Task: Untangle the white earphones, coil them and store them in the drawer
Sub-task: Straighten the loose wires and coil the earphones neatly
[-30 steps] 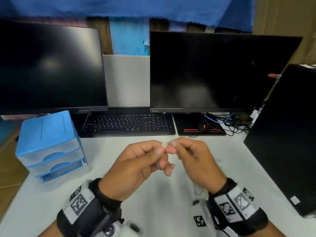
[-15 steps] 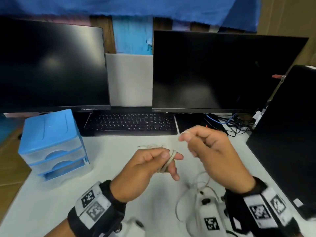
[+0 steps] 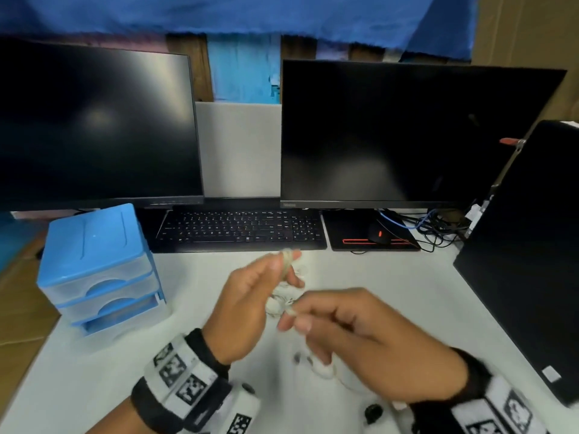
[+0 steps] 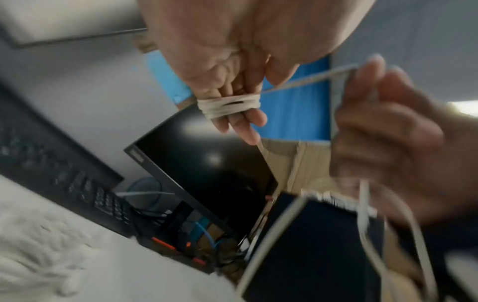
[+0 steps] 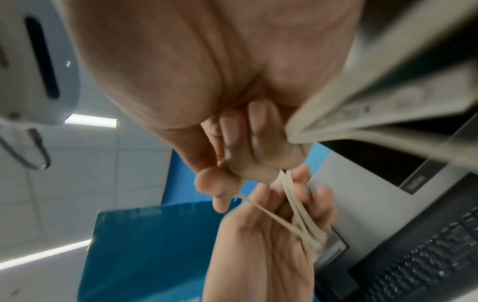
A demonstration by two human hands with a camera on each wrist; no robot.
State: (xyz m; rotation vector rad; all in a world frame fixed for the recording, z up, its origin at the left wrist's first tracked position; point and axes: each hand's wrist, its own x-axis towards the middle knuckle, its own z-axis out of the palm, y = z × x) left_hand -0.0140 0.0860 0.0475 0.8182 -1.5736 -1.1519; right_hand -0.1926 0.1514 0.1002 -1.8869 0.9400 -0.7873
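Observation:
The white earphones' cable (image 4: 229, 106) is wound in several turns round the outstretched fingers of my left hand (image 3: 250, 296), above the white desk (image 3: 94, 371). Its thumb lies against the turns (image 3: 286, 261). My right hand (image 3: 360, 330) is just right of and below it and pinches the free strand (image 4: 310, 78) between thumb and fingers. That strand (image 5: 269, 214) runs taut to the coil. More loose cable (image 4: 367, 235) hangs below the right hand. The blue three-drawer unit (image 3: 97, 267) stands at the left with its drawers closed.
A black keyboard (image 3: 241, 230) and two dark monitors (image 3: 407, 136) stand behind my hands. A mouse (image 3: 377, 234) on a black pad and tangled cables (image 3: 435, 227) lie at the back right. A black computer case (image 3: 532, 245) fills the right side.
My right hand has swung from above the left fingers down to below them, carrying the strand round. The left hand has lifted slightly, with more turns on its fingers.

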